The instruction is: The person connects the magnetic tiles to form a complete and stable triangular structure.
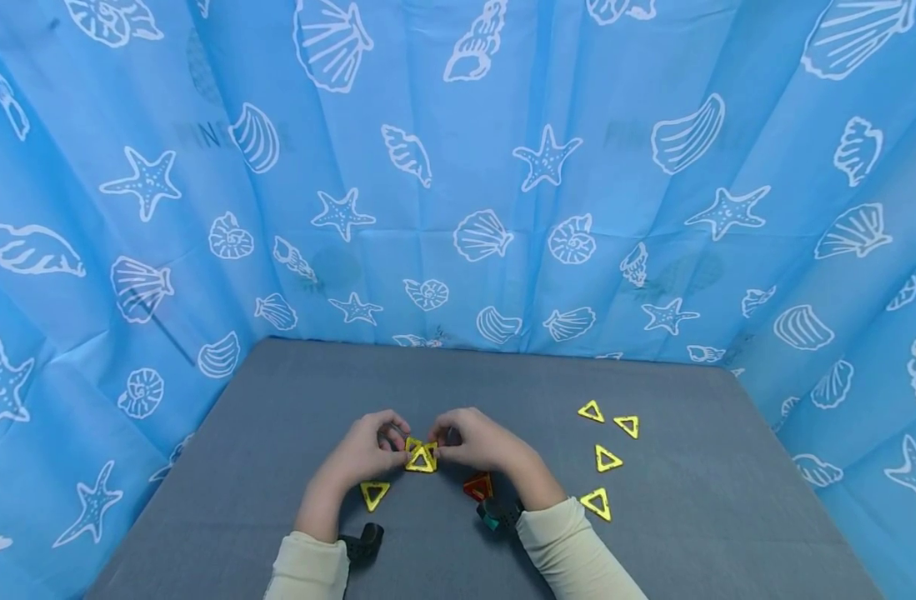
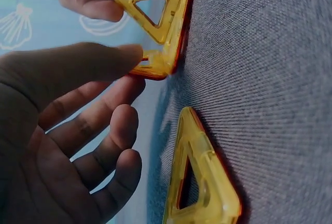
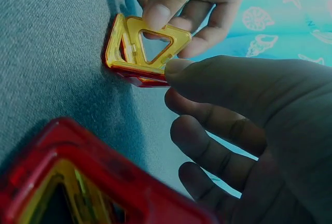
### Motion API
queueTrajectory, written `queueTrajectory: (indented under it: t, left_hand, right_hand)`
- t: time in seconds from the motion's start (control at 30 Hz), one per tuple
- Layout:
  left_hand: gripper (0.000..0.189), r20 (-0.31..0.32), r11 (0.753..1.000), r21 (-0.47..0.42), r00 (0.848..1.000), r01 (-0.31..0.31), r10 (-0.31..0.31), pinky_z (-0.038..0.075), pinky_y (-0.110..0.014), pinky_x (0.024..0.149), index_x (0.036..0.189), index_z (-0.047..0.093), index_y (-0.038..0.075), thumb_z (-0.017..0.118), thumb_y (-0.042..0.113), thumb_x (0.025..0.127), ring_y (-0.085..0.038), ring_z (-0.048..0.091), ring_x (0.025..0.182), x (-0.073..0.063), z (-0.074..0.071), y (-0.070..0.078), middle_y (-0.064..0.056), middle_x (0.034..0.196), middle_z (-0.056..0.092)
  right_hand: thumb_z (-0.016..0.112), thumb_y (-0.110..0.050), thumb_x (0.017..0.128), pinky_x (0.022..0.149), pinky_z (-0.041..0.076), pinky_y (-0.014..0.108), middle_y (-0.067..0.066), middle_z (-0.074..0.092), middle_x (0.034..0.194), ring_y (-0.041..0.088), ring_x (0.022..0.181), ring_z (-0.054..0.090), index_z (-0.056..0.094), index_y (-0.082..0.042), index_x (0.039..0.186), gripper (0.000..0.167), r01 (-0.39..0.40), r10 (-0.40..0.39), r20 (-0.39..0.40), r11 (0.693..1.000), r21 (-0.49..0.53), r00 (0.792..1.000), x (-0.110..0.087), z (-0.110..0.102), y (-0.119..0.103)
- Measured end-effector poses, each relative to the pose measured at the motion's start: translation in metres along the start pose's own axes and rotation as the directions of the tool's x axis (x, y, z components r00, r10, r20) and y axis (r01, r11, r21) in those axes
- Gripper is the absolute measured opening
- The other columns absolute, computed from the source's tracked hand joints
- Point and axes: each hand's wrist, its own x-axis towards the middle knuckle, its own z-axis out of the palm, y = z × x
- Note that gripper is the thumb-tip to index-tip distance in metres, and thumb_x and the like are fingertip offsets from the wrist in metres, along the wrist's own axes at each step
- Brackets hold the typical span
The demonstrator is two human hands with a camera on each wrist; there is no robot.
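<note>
In the head view, my left hand [image 1: 363, 450] and right hand [image 1: 482, 440] face each other over a small cluster of yellow triangular magnetic tiles [image 1: 422, 469]. One tile [image 3: 108, 53] of the cluster lies on the cloth, and two others tilt up from its edges. My left thumb and fingers pinch one raised tile [image 2: 155, 71]; its other fingers curl loosely. The right hand pinches the other raised tile [image 2: 168, 14] by its upper corner. A loose yellow tile [image 1: 381, 496] lies flat near the left wrist. Below the right hand sits a red triangular piece [image 3: 150, 198], yellow showing through its opening.
Several more yellow triangular tiles [image 1: 598, 458] lie scattered on the grey cloth-covered table [image 1: 698, 500] to the right. Black camera mounts sit at the left wrist [image 1: 363, 542] and right wrist [image 1: 500, 514]. A blue shell-print curtain [image 1: 442, 183] surrounds the table's back and sides.
</note>
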Motion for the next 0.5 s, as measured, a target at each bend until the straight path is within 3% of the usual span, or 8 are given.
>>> queueTrajectory:
  t: [0.3,0.5]
  left_hand:
    - [0.013,0.037,0.997,0.005,0.996,-0.076,0.076,0.051,-0.031,0.067,0.101,0.073,0.007,0.081,0.009,0.091,-0.018,0.062,0.08,-0.001,0.0,0.0003,-0.003,0.09,0.069]
    - [0.011,0.053,0.995,0.002,0.994,-0.095,0.095,0.052,-0.031,0.066,0.1,0.074,0.007,0.081,0.009,0.092,-0.018,0.063,0.08,-0.0005,0.001,0.001,-0.002,0.09,0.07]
  right_hand:
    - [0.073,-0.01,0.099,0.068,0.051,0.024,-0.006,0.068,0.092,0.008,0.08,0.063,0.074,-0.009,0.105,0.006,0.005,-0.005,-0.001,1.0,0.027,1.0,-0.0016,0.0003,-0.0069]
    - [0.075,-0.009,0.099,0.069,0.052,0.024,-0.006,0.069,0.093,0.008,0.081,0.064,0.073,-0.011,0.104,0.005,0.008,-0.008,-0.006,0.999,0.034,1.0,-0.0012,0.0012,-0.0083]
